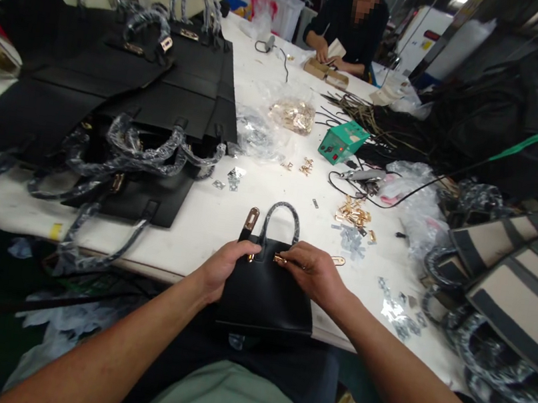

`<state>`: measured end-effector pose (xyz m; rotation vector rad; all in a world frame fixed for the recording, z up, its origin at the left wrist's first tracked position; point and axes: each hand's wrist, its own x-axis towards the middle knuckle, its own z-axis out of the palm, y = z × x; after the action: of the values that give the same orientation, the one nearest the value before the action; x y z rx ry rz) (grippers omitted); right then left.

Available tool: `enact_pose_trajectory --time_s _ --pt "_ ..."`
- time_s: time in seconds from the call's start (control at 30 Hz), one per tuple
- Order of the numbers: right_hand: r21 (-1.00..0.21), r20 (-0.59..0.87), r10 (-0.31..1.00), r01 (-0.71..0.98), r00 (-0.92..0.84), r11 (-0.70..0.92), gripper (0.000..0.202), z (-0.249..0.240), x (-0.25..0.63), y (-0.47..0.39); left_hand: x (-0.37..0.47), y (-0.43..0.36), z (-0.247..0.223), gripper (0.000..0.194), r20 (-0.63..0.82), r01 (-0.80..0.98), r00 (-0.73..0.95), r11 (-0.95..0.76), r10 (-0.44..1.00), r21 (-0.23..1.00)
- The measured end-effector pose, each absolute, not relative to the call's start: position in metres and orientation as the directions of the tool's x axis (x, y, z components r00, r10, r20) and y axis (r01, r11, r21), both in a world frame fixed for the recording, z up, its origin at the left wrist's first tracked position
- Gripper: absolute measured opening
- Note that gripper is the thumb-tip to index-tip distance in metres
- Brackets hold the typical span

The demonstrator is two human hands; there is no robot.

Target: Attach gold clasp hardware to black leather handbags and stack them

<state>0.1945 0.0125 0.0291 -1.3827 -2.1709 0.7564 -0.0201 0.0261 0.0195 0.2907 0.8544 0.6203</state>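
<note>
A small black handbag rests at the table's front edge, its plastic-wrapped handle standing up. My left hand grips the bag's upper left side, thumb on top beside a gold fitting. A black strap with a gold slotted plate sticks up just past that thumb. With closed fingers my right hand pinches a small gold clasp piece against the bag's upper front. Behind its knuckles a gold oval plate shows; what it is attached to is hidden.
Black bag pieces with wrapped handles are piled at left. Gold fittings, silver plates and a green control box lie at right. Striped bags stand far right. Across the table a person handles a cardboard box.
</note>
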Motion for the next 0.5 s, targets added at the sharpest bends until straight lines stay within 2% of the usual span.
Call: enact_pose_trajectory --time_s 0.23,0.5 --pt "-0.462 0.069 0.917 0.802 -0.392 0.378 0.021 0.036 0.187 0.005 -0.016 0.022 0.022 0.029 -0.566 -0.383 0.421 0.705 0.709 0.597" --pt "-0.39 0.102 0.899 0.815 -0.425 0.429 0.02 0.032 0.173 0.008 -0.018 0.023 0.022 0.022 -0.567 -0.377 0.371 0.677 0.736 0.632"
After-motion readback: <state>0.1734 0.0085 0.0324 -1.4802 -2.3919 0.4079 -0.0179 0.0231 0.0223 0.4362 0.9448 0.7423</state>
